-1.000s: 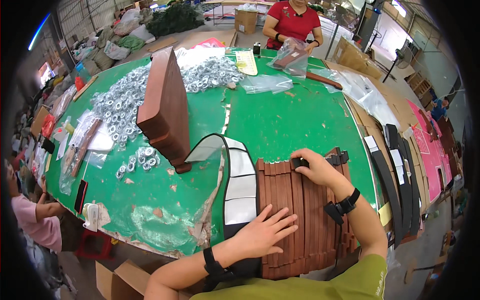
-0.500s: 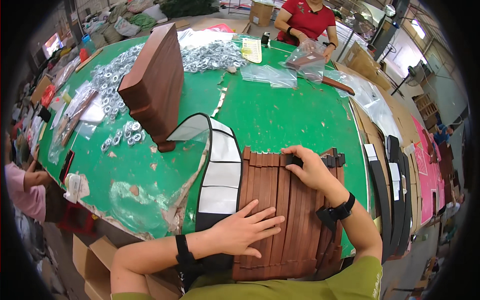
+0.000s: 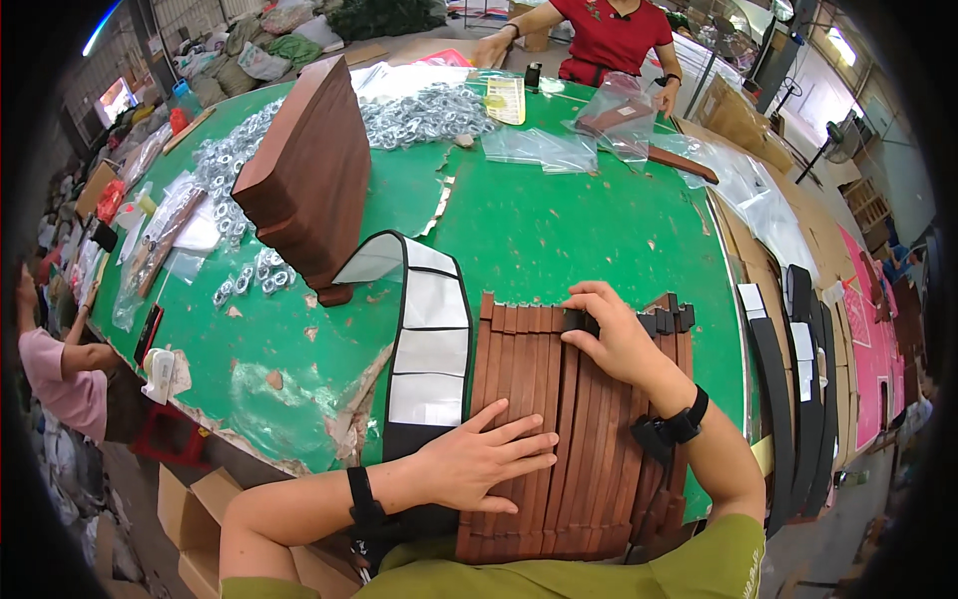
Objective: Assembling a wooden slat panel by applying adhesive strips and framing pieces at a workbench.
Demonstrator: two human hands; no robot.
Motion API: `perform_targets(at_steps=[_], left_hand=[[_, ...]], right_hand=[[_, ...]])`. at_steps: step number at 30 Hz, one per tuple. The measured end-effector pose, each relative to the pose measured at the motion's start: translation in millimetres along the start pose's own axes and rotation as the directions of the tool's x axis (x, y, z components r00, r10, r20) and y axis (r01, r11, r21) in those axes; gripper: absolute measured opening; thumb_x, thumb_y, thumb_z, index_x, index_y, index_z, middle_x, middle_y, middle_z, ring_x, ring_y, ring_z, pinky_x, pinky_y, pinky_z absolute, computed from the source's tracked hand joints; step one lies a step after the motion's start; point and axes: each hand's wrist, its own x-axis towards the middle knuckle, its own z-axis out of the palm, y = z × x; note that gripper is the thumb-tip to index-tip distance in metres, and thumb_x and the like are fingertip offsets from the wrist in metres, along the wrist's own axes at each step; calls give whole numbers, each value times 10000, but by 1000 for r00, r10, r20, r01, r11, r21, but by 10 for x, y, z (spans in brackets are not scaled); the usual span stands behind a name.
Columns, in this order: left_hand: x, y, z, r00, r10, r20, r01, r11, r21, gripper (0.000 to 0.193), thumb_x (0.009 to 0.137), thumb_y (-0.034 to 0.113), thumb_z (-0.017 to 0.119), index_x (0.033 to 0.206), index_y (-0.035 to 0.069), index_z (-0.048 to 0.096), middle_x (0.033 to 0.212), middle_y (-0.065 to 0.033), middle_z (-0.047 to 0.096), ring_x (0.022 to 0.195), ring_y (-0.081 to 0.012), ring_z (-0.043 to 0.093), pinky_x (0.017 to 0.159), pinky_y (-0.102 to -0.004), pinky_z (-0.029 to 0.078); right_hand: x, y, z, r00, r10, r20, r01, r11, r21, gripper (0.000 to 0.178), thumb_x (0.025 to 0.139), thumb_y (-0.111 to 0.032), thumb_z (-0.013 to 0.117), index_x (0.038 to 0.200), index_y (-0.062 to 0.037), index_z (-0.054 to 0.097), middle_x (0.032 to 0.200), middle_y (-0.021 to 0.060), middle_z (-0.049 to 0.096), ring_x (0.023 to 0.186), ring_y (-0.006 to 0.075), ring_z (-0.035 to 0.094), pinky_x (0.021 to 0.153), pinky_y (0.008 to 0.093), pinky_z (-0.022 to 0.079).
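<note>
A row of long reddish-brown slats lies side by side at the table's near edge, some with black end pieces. My left hand rests palm down on the slats with its fingers spread. At their far ends, my right hand is curled with thumb and fingers round the black-tipped end of a slat; the fingers partly hide it. Just left of the slats lies a black-edged strip with white panels, its far end curling up. Beyond it stands a tall brown stack of slats.
Piles of metal rings cover the far left of the green table. Across it, a person in red stands near a clear bag holding brown pieces. Black strips lie at right. An open cardboard box sits below left.
The view has shifted slightly. Across the table, the person in red has stretched one arm out to the left, away from the clear bag. My hands keep nearly the same places on the slats.
</note>
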Motion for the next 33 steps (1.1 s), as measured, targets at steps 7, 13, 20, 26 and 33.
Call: perform_targets(at_steps=[7, 13, 20, 26, 33], left_hand=[[-26, -14, 25, 1000, -15, -25, 14, 998, -61, 762, 922, 586, 565, 1533, 163, 395, 1617, -44, 304, 1511, -271, 214, 1208, -571, 175], [-23, -15, 25, 999, -13, -49, 9, 997, -83, 764, 915, 575, 581, 1531, 161, 399, 1617, -46, 305, 1512, -267, 216, 1213, -562, 166], [-23, -12, 32, 997, -18, -78, 14, 999, -47, 760, 899, 611, 584, 1516, 194, 432, 1611, -12, 330, 1504, -249, 246, 1190, -562, 219], [-40, -7, 58, 996, -18, -88, 13, 998, -63, 761, 896, 603, 592, 1515, 190, 432, 1614, -17, 324, 1508, -258, 239, 1193, -569, 207], [-26, -8, 58, 995, -11, -101, 0, 995, -100, 783, 890, 560, 623, 1523, 151, 411, 1610, -51, 323, 1515, -271, 217, 1217, -561, 163]], right_hand=[[10, -5, 148, 1000, -6, 17, 9, 978, -208, 444, 810, -107, 763, 1233, -77, 632, 1294, 129, 601, 1204, 349, 549, 1030, 446, 411], [10, -13, 141, 1000, 1, -17, -4, 980, -198, 433, 817, -129, 758, 1230, -77, 640, 1238, 132, 643, 1165, 352, 565, 1020, 458, 420], [20, -32, 146, 999, 43, -18, -46, 975, -216, 437, 820, -138, 762, 1244, -87, 665, 1234, 125, 655, 1168, 342, 575, 1021, 444, 425], [16, -27, 166, 999, 35, -26, -39, 979, -201, 422, 812, -138, 768, 1222, -82, 682, 1215, 121, 665, 1155, 341, 584, 1012, 447, 436], [36, -15, 146, 999, 6, -38, -13, 981, -192, 390, 785, -105, 780, 1166, -61, 706, 1156, 130, 687, 1098, 339, 621, 959, 436, 480]])
